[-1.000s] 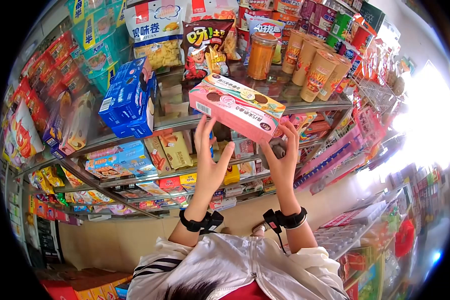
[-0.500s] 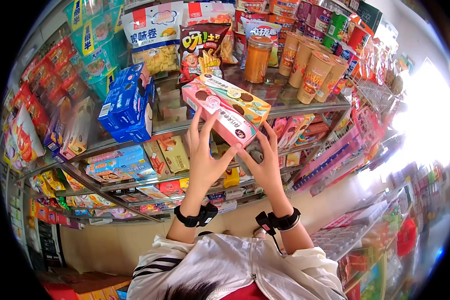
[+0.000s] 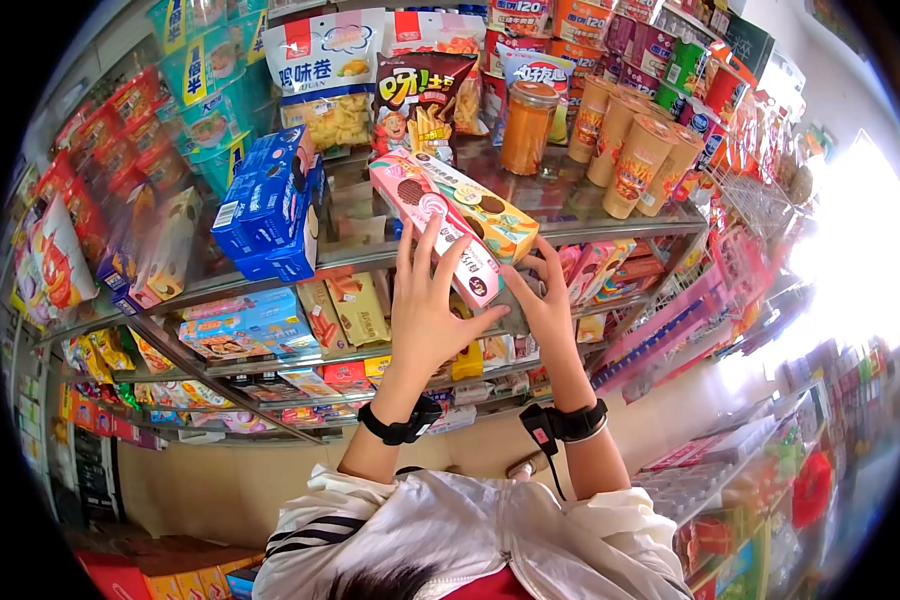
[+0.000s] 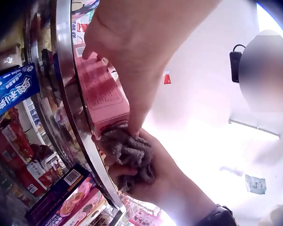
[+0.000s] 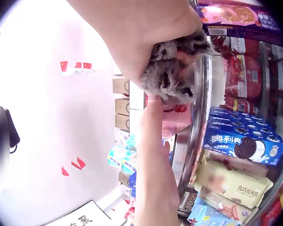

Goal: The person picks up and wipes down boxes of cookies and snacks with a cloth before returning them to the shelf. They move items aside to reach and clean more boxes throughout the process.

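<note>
Pink cardboard biscuit box [image 3: 425,200] on glass shelf [image 3: 570,200], upper centre, long axis upper left to lower right. Left hand [image 3: 425,305] spread flat against near side; right hand [image 3: 550,300] at lower-right end, clutching grey fuzzy cloth [image 4: 129,153].

White zip jacket [image 3: 490,540], dark-striped left sleeve. Black camera straps [image 3: 400,425] ring the wrists of left hand [image 3: 425,320] and right hand [image 3: 550,300]. A thin cable [image 3: 555,478] hangs from the right strap.

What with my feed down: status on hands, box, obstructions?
Left hand flat against pink biscuit box. Right hand grips grey cloth, touching box end. Box partly on glass shelf, chip bag close behind.
</note>
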The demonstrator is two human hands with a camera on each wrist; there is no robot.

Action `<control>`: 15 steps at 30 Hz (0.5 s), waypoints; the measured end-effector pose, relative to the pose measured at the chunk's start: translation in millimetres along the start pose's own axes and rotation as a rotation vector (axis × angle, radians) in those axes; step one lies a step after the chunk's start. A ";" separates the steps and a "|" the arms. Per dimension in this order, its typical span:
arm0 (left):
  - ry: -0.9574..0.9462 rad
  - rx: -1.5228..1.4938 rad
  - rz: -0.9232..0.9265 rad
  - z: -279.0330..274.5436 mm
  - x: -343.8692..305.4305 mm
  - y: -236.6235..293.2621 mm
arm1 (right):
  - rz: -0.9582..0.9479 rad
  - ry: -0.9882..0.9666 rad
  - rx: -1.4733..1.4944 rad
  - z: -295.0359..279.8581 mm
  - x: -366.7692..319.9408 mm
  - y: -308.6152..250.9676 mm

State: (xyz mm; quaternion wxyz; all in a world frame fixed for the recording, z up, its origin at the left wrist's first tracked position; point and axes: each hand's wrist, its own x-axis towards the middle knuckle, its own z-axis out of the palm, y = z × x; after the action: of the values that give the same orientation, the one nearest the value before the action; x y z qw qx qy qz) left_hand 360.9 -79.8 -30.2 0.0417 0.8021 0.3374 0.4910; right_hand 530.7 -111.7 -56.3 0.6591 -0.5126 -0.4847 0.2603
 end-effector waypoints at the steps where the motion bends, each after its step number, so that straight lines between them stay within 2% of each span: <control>1: -0.019 -0.028 0.000 -0.2 -0.6 -1.0 | 0.044 -0.009 -0.004 0.0 -1.0 -1.5; 3: -0.033 -0.052 -0.002 0.4 -2.1 -1.5 | 0.085 -0.024 -0.005 1.7 -3.5 -8.0; 5: -0.011 -0.136 -0.019 2.6 -4.5 1.2 | 0.215 -0.098 0.146 4.6 -9.6 -19.0; 8: 0.004 -0.128 -0.008 1.3 -7.8 4.8 | 0.299 -0.183 0.211 7.0 -25.8 -33.6; 10: 0.032 -0.189 0.000 -5.6 -5.4 9.1 | 0.288 -0.205 0.208 9.7 -31.4 -28.2; 12: 0.038 -0.272 -0.074 -9.1 -3.3 12.9 | 0.253 -0.207 0.238 14.5 -40.6 -28.1; 15: 0.007 -0.221 -0.082 -8.3 -1.9 15.4 | 0.144 -0.173 0.185 24.4 -49.1 -18.9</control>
State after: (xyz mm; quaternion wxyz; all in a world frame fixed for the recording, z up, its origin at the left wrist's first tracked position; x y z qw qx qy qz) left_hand 361.3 -95.0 -21.2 0.1488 0.7763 0.3141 0.5259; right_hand 486.2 -149.0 -56.9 0.6390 -0.4587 -0.4758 0.3936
